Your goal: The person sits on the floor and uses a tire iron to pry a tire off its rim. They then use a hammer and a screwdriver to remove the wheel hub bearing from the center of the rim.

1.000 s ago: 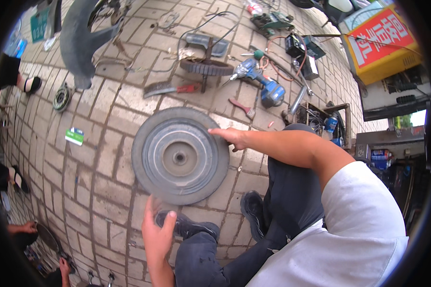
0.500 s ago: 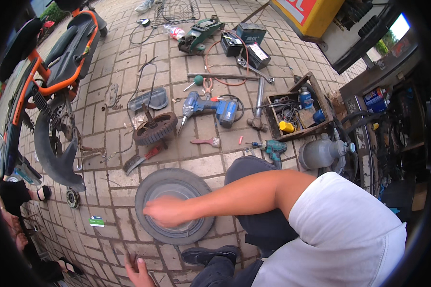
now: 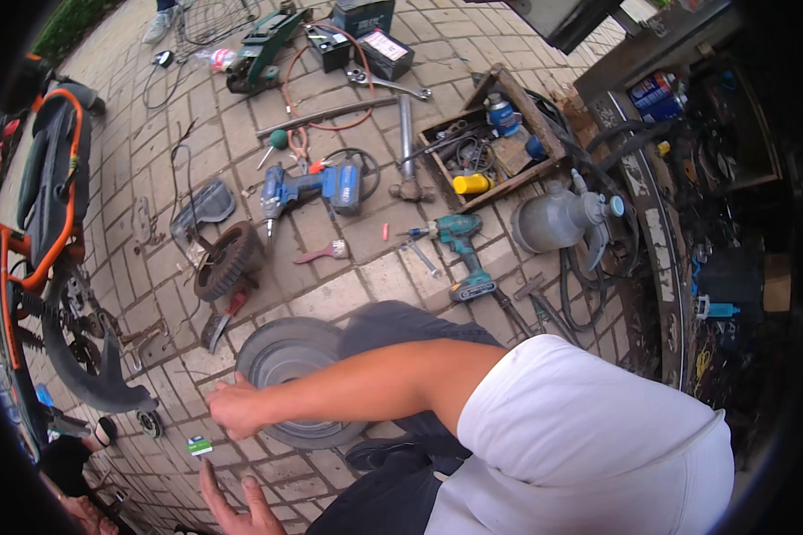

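Note:
A tyred wheel point(image 3: 294, 339) lies flat on the paving by my knee, partly hidden under my right forearm. My right hand point(image 3: 236, 406) is at the wheel's left edge with curled fingers; I cannot make out what, if anything, is in it. My left hand point(image 3: 241, 506) is low in the picture, open and empty, fingers apart, just below a small green-and-white card point(image 3: 199, 446) on the ground.
Ahead lie a blue impact driver point(image 3: 308, 187), teal drill point(image 3: 462, 250), red-handled tool point(image 3: 227, 316), treaded wheel point(image 3: 232, 263), batteries point(image 3: 384, 58) and wooden toolbox point(image 3: 473, 156). A grey canister point(image 3: 549, 227) stands right. An orange-framed scooter point(image 3: 58, 196) and another person's hand point(image 3: 85, 510) are left.
The view has swung toward the tools ahead and right. My right hand has moved from the wheel's right rim across to its left edge; my left hand has dropped away from the wheel.

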{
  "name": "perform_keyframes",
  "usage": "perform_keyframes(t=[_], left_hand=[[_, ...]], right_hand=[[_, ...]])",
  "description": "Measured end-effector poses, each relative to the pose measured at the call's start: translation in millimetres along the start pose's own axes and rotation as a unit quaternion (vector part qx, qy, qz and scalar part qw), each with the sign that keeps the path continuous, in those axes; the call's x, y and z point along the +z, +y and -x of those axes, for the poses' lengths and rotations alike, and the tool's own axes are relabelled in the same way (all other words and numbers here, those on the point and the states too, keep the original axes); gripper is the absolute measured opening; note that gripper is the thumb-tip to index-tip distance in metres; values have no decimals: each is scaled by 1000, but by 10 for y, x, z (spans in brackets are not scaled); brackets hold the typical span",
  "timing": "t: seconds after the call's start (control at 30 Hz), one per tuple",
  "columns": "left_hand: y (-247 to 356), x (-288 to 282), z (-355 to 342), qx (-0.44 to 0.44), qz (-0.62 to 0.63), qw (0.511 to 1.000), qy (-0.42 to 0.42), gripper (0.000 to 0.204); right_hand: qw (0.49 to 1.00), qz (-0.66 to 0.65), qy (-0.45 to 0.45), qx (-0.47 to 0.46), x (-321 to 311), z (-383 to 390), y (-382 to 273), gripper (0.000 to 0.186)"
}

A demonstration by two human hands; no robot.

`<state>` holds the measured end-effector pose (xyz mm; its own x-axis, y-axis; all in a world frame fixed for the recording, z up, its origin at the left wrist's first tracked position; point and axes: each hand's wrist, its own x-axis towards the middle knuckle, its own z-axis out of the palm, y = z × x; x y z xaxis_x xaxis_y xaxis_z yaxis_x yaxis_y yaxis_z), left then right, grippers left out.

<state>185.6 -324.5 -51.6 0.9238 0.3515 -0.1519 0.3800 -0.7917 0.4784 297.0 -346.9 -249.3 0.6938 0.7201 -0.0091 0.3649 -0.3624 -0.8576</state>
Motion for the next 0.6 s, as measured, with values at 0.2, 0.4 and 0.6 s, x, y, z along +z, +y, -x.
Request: perform_keyframes(t=[0.2,0.4,0.6], left_hand=[[-446,114,-108,-48,0,999,-24,53],[-73,181,-201,18,-92,992,-84,55],[-177,576,-308,207,-49,977,3,51]], right_hand=[[963,-38,-267,-5,99,-54,-198,29],[953,152,-256,-53,-483,152,-254,33],[939,202,-276,37,-712,109,-108,50]])
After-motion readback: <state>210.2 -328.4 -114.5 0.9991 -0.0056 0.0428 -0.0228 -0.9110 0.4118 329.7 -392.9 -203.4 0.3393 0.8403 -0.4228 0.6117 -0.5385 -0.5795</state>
